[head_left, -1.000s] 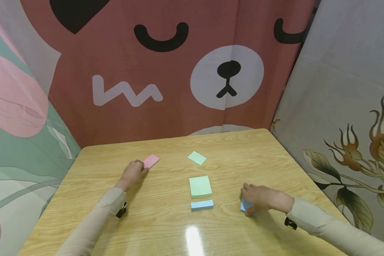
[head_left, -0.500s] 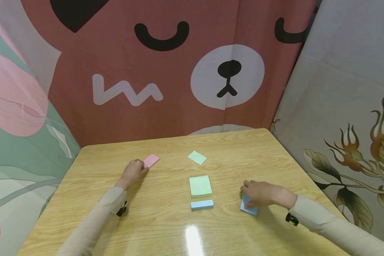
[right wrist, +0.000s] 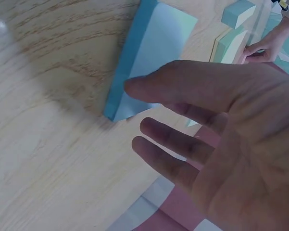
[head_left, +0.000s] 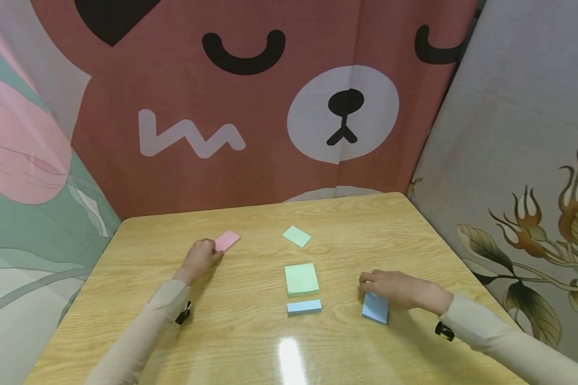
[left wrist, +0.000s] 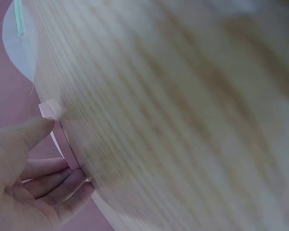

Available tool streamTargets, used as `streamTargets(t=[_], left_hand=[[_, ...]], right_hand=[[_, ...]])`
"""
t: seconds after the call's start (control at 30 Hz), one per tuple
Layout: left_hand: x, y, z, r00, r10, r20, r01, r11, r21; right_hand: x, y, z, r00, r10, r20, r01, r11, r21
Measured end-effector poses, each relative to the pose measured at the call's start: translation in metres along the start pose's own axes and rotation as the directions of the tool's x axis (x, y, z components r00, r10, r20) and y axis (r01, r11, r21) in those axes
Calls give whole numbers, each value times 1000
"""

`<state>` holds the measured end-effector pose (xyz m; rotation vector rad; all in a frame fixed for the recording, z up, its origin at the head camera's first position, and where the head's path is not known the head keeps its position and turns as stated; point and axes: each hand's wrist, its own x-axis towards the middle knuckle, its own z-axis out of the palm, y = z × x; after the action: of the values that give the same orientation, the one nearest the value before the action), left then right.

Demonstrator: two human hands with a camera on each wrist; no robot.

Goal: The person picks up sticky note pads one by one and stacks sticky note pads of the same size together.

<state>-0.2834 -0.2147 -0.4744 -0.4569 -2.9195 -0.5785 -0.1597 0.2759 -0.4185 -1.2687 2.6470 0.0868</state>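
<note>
My left hand (head_left: 199, 261) pinches a small pink sticky note pad (head_left: 228, 240) at the table's left rear. In the left wrist view the thumb touches one end of the pink pad (left wrist: 66, 147) and the fingertips the other. At the right, my right hand (head_left: 390, 287) hovers over the far end of a blue sticky note pad (head_left: 375, 308), which lies flat. The right wrist view has its fingers spread and loosely bent, with the thumb in front of the blue pad (right wrist: 158, 53); whether the thumb touches it I cannot tell.
Mid-table lie a square green sticky note pad (head_left: 302, 279) and, nearer me, a narrow blue pad (head_left: 304, 308). Farther back is a small green pad (head_left: 296, 236), turned at an angle. A printed curtain (head_left: 265, 182) hangs behind the wooden table (head_left: 250, 331).
My right hand has loosened from the blue pad and drawn slightly back and away, uncovering more of it. The left hand and the pink pad have stayed put.
</note>
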Motion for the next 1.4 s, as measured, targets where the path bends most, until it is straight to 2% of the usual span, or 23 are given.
streamTargets(t=[0.3,0.7,1.1,1.4], left_hand=[[-2,4,-1,1000,16,-14,-16,1000,11],[-7,5,-1,1000,24,-2,-24,999,38],[-4,0,-1,999,39,-16,-39,999,-7],[-3,0,-2,999,40,-16,-40,999,-21]], right_hand=[[0,3,5,1000,-14,4,14,999,43],[-1,4,8,1000,15,25,-17,998,58],[1,2,10,999,-38,-20,38,999,25],[7,2,9,1000,-20,22,20,1000,12]])
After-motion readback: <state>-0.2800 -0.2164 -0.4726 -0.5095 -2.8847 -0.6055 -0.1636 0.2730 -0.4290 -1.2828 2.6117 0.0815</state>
